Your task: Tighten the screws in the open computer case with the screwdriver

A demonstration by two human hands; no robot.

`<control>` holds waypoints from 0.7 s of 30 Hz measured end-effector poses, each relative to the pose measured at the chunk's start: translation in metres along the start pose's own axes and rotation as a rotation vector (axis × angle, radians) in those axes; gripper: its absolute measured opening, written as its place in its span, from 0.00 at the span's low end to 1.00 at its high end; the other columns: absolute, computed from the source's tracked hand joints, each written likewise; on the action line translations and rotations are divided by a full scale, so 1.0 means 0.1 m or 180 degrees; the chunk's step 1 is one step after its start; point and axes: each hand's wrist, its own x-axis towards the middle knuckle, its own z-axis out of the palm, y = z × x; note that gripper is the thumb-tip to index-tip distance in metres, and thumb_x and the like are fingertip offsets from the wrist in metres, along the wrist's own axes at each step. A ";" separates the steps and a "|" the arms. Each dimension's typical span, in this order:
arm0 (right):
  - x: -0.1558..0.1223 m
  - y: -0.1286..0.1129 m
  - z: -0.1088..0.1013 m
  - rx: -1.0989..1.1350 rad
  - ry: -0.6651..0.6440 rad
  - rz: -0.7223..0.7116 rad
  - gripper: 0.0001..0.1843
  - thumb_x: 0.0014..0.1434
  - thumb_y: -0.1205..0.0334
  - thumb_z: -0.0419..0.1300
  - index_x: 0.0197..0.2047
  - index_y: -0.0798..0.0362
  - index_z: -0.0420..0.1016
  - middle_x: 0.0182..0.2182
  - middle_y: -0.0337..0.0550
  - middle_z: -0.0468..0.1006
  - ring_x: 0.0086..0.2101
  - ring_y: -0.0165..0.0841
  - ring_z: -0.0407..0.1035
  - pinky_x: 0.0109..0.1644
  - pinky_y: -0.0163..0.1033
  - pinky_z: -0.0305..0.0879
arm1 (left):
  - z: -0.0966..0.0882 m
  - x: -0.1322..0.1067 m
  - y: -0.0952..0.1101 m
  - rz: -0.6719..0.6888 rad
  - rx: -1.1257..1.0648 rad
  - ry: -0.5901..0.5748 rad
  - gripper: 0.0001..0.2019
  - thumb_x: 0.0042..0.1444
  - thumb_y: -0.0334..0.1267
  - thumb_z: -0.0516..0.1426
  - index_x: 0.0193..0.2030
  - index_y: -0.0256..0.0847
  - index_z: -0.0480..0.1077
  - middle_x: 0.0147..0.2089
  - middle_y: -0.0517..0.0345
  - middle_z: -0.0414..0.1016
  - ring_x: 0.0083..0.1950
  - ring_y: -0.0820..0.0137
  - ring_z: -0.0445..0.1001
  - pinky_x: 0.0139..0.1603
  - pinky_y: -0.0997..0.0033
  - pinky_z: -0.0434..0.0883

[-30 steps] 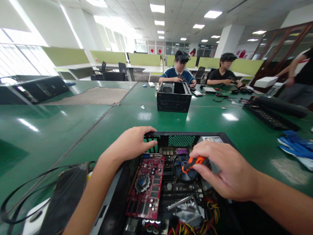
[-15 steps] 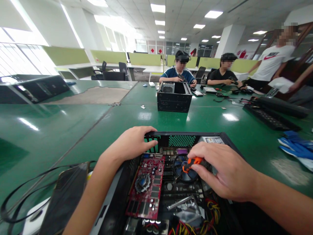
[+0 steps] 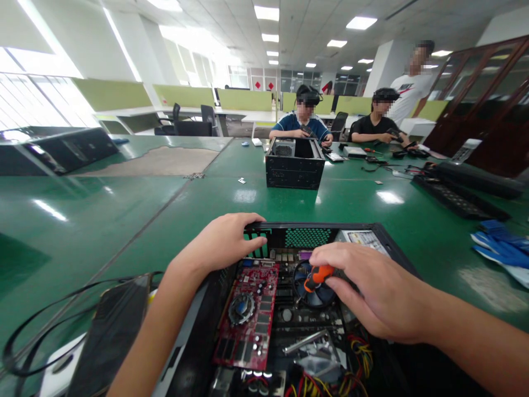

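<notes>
An opened black computer case [image 3: 382, 234] lies in front of me with its inside facing up. My left hand [image 3: 227, 240] grips its far left edge, fingers over the rim and thumb on the inner side. In my right hand [image 3: 372, 289] is a screwdriver with an orange and black handle [image 3: 317, 277], tilted over the round CPU fan [image 3: 318, 298]. Its tip reaches down by the fan's left edge; I cannot make out what it touches. Left of the fan sits a red graphics card [image 3: 248, 320] with its own small fan. Coloured cables [image 3: 359, 358] lie at the near right.
Another black computer case [image 3: 294, 172] stands farther back on the green table [image 3: 198, 204]. Blue and white gloves [image 3: 502, 245] and a black keyboard [image 3: 458, 196] lie to the right. Black straps [image 3: 25, 336] lie near left. Two people work across the table; another stands behind.
My right hand and the screwdriver have shifted slightly left. My left hand stays where it was. The standing person in white has moved left, behind a seated co-worker.
</notes>
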 end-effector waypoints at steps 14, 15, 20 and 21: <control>0.04 -0.01 -0.04 -0.0002 0.0569 0.0092 0.07 0.75 0.63 0.59 0.42 0.48 0.74 0.29 0.36 0.81 0.28 0.32 0.75 0.36 0.39 0.69 | 0.01 0.01 -0.03 -0.0027 0.0055 -0.0001 0.27 0.65 0.54 0.59 0.64 0.43 0.81 0.60 0.48 0.88 0.58 0.50 0.85 0.63 0.56 0.77; 0.04 -0.02 -0.05 -0.0084 0.0720 0.0206 0.08 0.73 0.65 0.60 0.39 0.47 0.73 0.26 0.34 0.79 0.25 0.31 0.72 0.34 0.38 0.67 | 0.01 0.01 -0.03 -0.0023 0.0060 -0.0011 0.27 0.65 0.54 0.59 0.64 0.43 0.81 0.60 0.48 0.88 0.58 0.50 0.85 0.63 0.56 0.77; 0.05 0.00 -0.05 -0.0545 0.1133 0.0716 0.14 0.63 0.70 0.63 0.28 0.47 0.69 0.19 0.29 0.71 0.18 0.26 0.62 0.25 0.36 0.56 | 0.02 0.02 -0.03 -0.0040 0.0074 0.0005 0.27 0.64 0.54 0.59 0.64 0.43 0.81 0.61 0.49 0.87 0.59 0.51 0.85 0.63 0.57 0.77; 0.05 0.01 -0.04 -0.0600 0.1131 0.0762 0.14 0.63 0.69 0.63 0.27 0.47 0.69 0.19 0.29 0.71 0.18 0.26 0.62 0.25 0.36 0.56 | 0.02 0.02 -0.03 -0.0047 0.0068 0.0003 0.27 0.64 0.54 0.59 0.64 0.43 0.81 0.61 0.49 0.87 0.59 0.51 0.85 0.63 0.56 0.77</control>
